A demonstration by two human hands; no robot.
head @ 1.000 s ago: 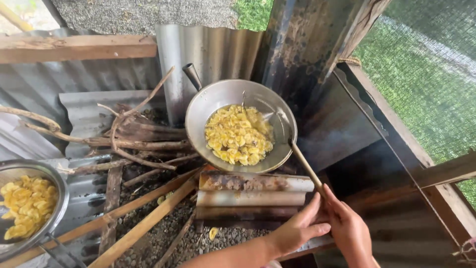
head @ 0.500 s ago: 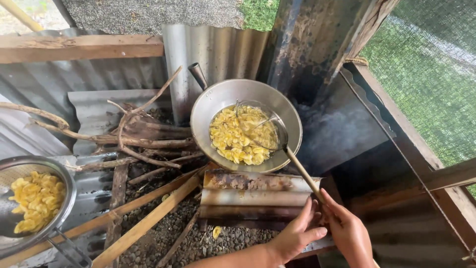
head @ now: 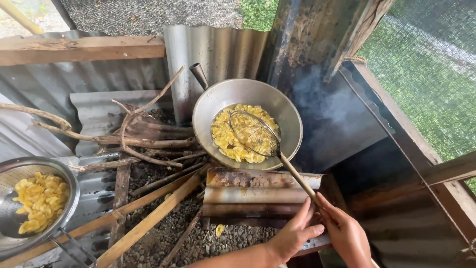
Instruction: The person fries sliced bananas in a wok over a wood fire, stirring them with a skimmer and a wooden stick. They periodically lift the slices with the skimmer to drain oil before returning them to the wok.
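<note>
Pale yellow chips (head: 233, 144) in a dull grey wok (head: 287, 116), brassy wire-mesh skimmer (head: 254, 134), rust-streaked corrugated sheet (head: 258, 193).

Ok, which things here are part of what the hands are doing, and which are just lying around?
In use:
- right hand and left hand on the skimmer handle
- wire skimmer basket
- wok
- yellow chips in the wok

Lying about:
- colander of chips
- firewood branches
- wooden planks
- one fallen chip

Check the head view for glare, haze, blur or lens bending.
Head view: soft daylight, no hard shadows; mild glare on the pan rim; smoke hazes the dark sheet right of it; chips and skimmer sharp; both hands slightly soft; wide-angle bending at the edges.
</note>
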